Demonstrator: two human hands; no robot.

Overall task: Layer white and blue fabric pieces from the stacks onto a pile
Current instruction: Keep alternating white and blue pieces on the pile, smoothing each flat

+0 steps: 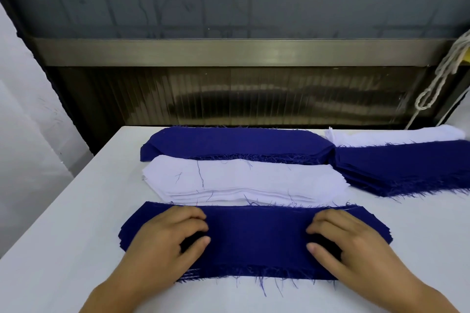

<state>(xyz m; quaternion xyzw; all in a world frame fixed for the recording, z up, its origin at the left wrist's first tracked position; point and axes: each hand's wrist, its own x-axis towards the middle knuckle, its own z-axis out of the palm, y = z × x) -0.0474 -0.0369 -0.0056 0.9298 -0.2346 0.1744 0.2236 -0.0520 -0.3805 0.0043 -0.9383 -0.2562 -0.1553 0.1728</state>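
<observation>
Left hand (165, 239) and right hand (348, 241) atop blue pile (254, 239), each grip loosely curled, pinching nothing

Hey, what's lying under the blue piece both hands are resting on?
Beneath the top blue piece more blue layer edges show at the pile's left end. Whether white pieces lie between them is hidden. Left hand and right hand cover its ends.

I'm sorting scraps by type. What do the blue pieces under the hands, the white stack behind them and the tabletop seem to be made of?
Blue pile: likely woven cloth, matte, since loose threads fray from its cut edges.
White stack: thin matte cloth, probably woven too; the layers show at its front edge.
Tabletop: smooth, pale and hard-looking, perhaps laminate; the material is uncertain.
</observation>
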